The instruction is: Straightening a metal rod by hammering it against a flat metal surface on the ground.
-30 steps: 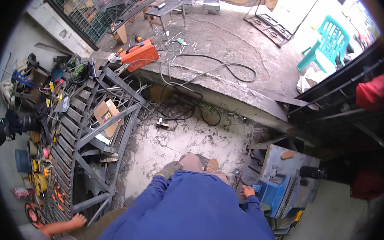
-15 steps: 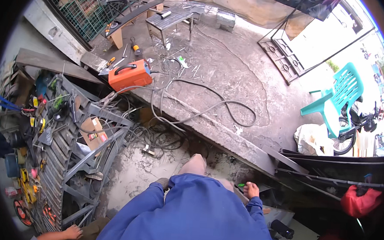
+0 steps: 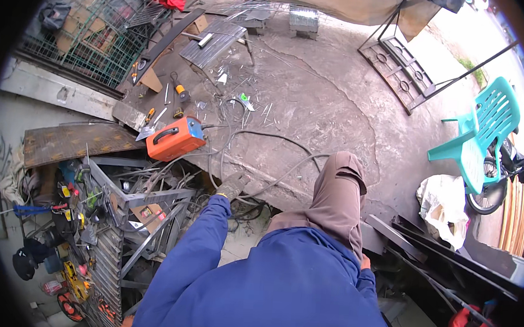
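My left hand [image 3: 233, 186], in a grey work glove with a yellowish cuff, reaches forward to the edge of the raised concrete floor [image 3: 284, 192]. Its fingers look stretched out and lie flat at the edge, beside dark cables [image 3: 214, 160]. An orange welding machine [image 3: 176, 139] with a black handle stands just ahead and left of this hand. Bare, my right hand [image 3: 365, 263] shows only in part beside my raised right leg [image 3: 338, 195]; its fingers are hidden.
On the left stands a metal rack [image 3: 110, 238] crowded with tools. Another person's hand [image 3: 125, 325] shows at the lower left. Farther off are a small metal table [image 3: 216, 44], scattered rods and a teal plastic chair [image 3: 479, 138]. Dark steel bars [image 3: 429, 269] lie to the right.
My left hand has moved forward to the raised floor's edge. My right leg has come up and forward, and my right hand is now mostly hidden. The other person's hand has drawn back.
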The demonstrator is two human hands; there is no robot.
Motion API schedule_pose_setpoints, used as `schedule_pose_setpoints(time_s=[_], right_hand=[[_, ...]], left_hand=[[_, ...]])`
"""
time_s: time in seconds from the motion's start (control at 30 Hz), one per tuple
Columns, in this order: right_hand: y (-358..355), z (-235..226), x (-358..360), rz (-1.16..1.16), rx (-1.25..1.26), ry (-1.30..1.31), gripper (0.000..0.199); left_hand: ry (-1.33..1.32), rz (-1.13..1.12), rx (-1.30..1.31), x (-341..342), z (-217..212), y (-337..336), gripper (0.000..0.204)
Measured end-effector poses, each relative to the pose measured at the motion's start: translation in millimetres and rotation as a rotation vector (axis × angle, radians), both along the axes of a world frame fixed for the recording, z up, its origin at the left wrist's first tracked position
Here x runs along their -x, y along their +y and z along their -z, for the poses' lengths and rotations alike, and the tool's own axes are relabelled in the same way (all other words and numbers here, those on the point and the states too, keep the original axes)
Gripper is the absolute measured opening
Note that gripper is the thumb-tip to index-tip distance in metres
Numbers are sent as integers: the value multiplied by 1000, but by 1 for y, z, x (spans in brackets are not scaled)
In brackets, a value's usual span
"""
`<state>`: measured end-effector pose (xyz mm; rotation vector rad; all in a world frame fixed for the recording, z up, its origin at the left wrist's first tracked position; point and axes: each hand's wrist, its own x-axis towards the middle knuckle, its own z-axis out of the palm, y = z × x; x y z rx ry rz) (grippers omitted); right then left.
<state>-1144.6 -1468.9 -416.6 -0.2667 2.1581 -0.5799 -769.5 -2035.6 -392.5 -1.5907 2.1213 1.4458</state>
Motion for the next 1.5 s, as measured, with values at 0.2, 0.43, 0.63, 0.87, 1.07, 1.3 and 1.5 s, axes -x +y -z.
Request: schedule_pose_setpoints(time_s=[0.2, 0.43, 0.63, 0.87, 1.07, 1.3, 1.5], right_hand=[[-144, 10, 163, 222, -182, -282, 37], [-337, -96, 379, 131, 117, -231, 41], [-438, -207, 491, 291, 250, -218, 41], [-506, -191, 493, -106, -120, -317, 41], [-584, -205, 424, -373, -144, -457, 42], [-693, -218, 442, -470, -182, -356, 40], [-786, -236, 494, -803, -137, -242, 37]], left_hand=[[-119, -370, -127, 57, -14, 30, 42], [-166, 517, -262, 92, -184, 152, 34], [195, -417, -254, 220, -269, 15, 38], [313, -962, -22, 322, -299, -92, 52], [-49, -787, -226, 308, -222, -17, 49], [-176, -224, -480, 333, -220, 18, 50], [-76, -283, -132, 313, -97, -111, 43]])
